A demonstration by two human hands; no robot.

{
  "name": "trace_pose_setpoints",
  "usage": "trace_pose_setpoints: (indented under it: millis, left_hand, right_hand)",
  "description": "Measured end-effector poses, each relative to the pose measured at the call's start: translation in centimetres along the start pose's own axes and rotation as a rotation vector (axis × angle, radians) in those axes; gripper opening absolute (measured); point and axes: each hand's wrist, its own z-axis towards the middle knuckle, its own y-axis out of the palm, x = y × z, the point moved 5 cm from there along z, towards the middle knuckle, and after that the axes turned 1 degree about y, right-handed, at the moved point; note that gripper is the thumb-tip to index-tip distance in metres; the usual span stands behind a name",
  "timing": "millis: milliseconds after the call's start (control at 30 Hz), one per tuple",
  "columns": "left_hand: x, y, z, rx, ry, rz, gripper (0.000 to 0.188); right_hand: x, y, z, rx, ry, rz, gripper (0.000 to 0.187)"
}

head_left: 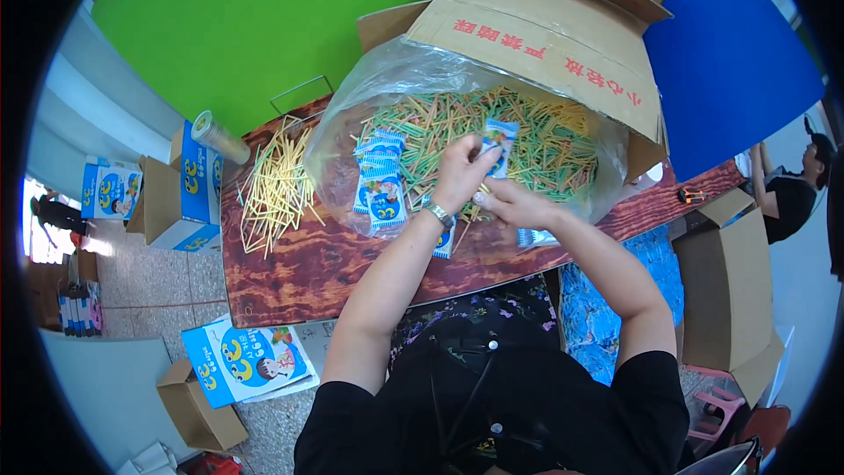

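Observation:
My left hand point(463, 171), with a watch on its wrist, holds a small blue and white packet point(499, 141) upright over a heap of green, yellow and orange sticks point(492, 127). My right hand point(510, 205) sits just below the packet, fingers closed, apparently pinching sticks; what it grips is hidden. The heap lies on a clear plastic bag point(352, 114) spread over a dark wooden table point(299, 273). A pile of filled blue packets point(380, 180) lies left of my left hand.
Loose yellow sticks point(277, 185) lie at the table's left. An open cardboard box point(545, 26) stands behind the heap. Blue printed cartons point(200, 185) and a flat one point(246, 361) sit on the floor left. Another person point(796, 189) sits at the far right beside cardboard boxes point(725, 290).

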Motion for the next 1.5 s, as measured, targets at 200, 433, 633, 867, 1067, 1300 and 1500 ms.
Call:
trace_pose_setpoints:
  millis: [200,433,633,867,1067,1300,1500]
  left_hand:
    - [-1.0,-5.7,-1.5,0.158,0.008,0.119,0.019]
    - [-2.3,-7.1,-6.2,0.186,-0.056,0.019,0.038]
    - [-1.9,-6.3,-7.8,0.184,-0.092,-0.030,0.037]
    - [-1.7,-5.9,-8.6,0.133,-0.061,0.070,0.032]
    - [-1.8,-5.8,-8.9,0.136,-0.025,0.121,0.027]
    - [-1.0,-6.0,-9.1,0.139,-0.018,0.154,0.026]
    - [1.7,-5.5,-8.9,0.194,0.276,0.376,0.026]
  right_hand:
    - [4.4,-6.9,-2.6,0.522,-0.206,-0.503,0.032]
    - [8.1,-8.3,-2.9,0.345,0.407,-0.711,0.038]
    - [8.5,-8.8,-1.3,0.414,0.283,-0.789,0.030]
    - [5.7,-11.3,-2.7,0.704,-0.076,-0.978,0.023]
    - [5.1,-11.5,-3.0,0.638,0.279,-0.250,0.032]
    - [5.4,-8.2,-2.4,0.413,0.250,0.750,0.034]
    - [-6.1,-6.2,-2.2,-0.115,0.101,-0.138,0.029]
